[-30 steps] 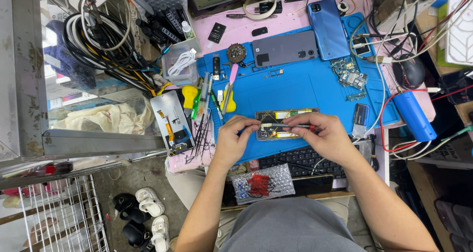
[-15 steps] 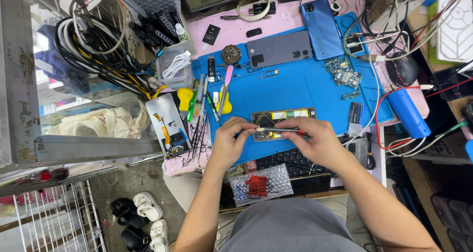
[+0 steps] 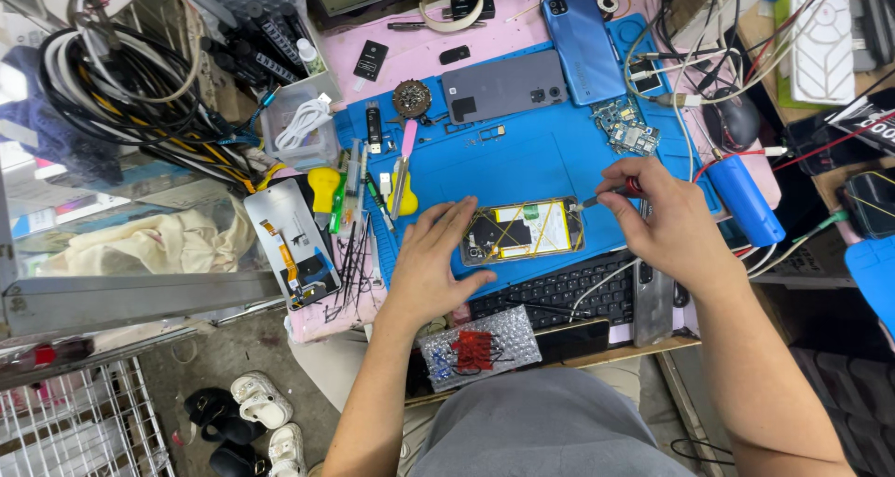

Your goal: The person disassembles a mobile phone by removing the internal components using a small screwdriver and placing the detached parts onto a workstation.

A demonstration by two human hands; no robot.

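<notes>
The opened phone (image 3: 522, 231) lies flat on the blue work mat (image 3: 522, 151) near the front of the counter (image 3: 373, 71), its back cover off and its battery, yellow tape and small boards laid bare, so the opening-up looks done while the work on the inside looks to be only under way; whether any screws or connectors are already out cannot be told at this size. The left hand (image 3: 433, 262) rests palm down at the phone's left end, its fingers (image 3: 446, 223) spread loosely, the fingertips touching or just beside the frame's left edge and steadying it rather than gripping it. The right hand (image 3: 667, 221) sits just off the phone's right end, its fingers (image 3: 626, 190) pressed together and pinching a slim screwdriver (image 3: 606, 195) with a red collar; the tool's tip points left and reaches the phone's upper right corner, though actual contact is too small to confirm. So the phone lies between the two hands, touched at its left and met by the tool at its right. Behind it on the mat lie a grey phone back (image 3: 504, 85), a blue phone (image 3: 583, 43) and a loose circuit board (image 3: 623, 130), well apart from both hands. A detached screen with its flex cable (image 3: 291, 244) lies left of the mat, and a black keyboard (image 3: 555, 295) sits just in front of the opened phone, partly under the wrists.
</notes>
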